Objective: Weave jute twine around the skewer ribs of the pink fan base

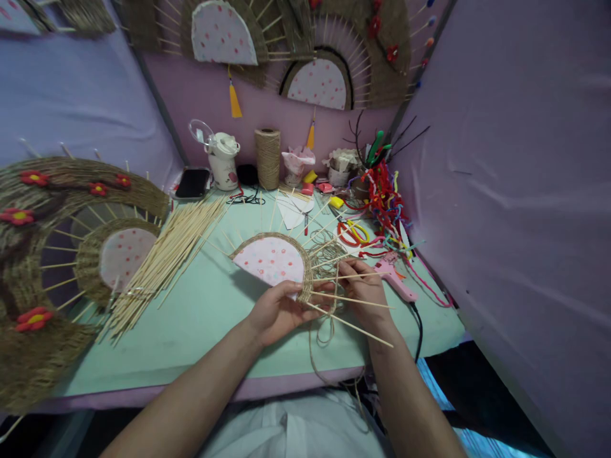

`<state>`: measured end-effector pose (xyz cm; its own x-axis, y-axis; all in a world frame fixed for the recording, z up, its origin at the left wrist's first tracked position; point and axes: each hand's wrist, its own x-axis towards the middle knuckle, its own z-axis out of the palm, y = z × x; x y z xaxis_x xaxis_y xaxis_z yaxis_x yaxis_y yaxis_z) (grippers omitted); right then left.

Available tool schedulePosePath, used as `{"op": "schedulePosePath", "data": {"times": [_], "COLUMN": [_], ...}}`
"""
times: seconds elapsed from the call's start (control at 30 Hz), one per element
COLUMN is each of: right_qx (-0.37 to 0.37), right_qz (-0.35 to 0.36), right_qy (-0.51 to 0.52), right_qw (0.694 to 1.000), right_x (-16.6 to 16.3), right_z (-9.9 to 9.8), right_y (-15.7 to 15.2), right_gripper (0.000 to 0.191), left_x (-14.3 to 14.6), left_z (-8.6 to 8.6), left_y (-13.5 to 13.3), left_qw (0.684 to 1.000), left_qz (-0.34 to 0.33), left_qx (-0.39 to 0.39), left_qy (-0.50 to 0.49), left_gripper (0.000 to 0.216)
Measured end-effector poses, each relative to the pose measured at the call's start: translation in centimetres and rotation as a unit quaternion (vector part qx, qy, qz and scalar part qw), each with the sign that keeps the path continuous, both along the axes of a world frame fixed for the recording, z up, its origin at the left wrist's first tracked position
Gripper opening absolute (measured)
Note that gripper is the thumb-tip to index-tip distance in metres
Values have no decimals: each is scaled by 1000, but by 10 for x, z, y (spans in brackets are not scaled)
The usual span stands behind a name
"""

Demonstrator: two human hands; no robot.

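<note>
A half-round fan [272, 259] with a pink-dotted white face is held over the table, thin wooden sticks fanning out from its curved edge. Rows of twine are woven along that edge. My left hand [281, 312] grips its lower right corner, thumb on the face and fingers behind. Among the sticks on the right, my right hand [363, 289] pinches the jute twine [338, 289] with closed fingertips. A loose tangle of twine [324, 245] lies behind the fan, and a strand hangs down past the table edge.
Bamboo sticks [162, 261] lie piled at left, beside a large woven fan [28, 254]. A pink glue gun [396, 280] with a black cord sits right, near scissors [353, 233] and coloured yarn [382, 197]. Behind stand a twine spool [268, 159] and a white jug [223, 162].
</note>
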<state>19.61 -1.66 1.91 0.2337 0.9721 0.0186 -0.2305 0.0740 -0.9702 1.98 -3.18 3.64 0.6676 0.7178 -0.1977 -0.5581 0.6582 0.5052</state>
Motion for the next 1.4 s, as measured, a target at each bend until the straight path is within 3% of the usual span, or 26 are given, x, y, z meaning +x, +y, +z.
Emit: {"op": "schedulePosePath", "data": {"times": [0.53, 0.7, 0.77, 0.87, 0.93, 1.03, 1.1, 1.23, 1.3, 1.4], "right_qx": [2, -9, 1, 33, 18, -71, -129, -180, -181, -182], "right_qz": [18, 28, -17, -146, -200, -153, -100, -74, -67, -50], "right_qy": [23, -61, -127, -279, -423, -600, -651, -672, -665, -627], "right_qw": [1000, 998, 992, 948, 884, 782, 742, 714, 722, 756], "right_x": [10, 18, 31, 65, 93, 125, 133, 129, 126, 130], "right_z": [7, 8, 10, 10, 7, 2, -3, -11, -11, -4], "right_y": [-14, -14, -13, -12, -13, -17, -18, -15, -14, -18], "right_gripper": [16, 20, 28, 39, 45, 53, 55, 51, 46, 43], "left_x": [1, -1, -2, -2, -2, -3, -3, -4, -5, -5], "left_z": [11, 12, 12, 12, 13, 12, 11, 9, 9, 9], "left_y": [-1, 1, 1, 3, 4, 6, 7, 9, 10, 11], "left_qw": [994, 991, 987, 976, 969, 961, 959, 956, 954, 951], "left_qz": [95, 113, 137, 180, 207, 236, 246, 258, 264, 272], "left_qx": [25, 25, 36, 41, 35, 27, 20, 3, -4, -13], "left_qy": [44, 62, 82, 111, 127, 141, 141, 141, 144, 144], "left_gripper": [30, 27, 27, 23, 20, 17, 16, 14, 14, 13]}}
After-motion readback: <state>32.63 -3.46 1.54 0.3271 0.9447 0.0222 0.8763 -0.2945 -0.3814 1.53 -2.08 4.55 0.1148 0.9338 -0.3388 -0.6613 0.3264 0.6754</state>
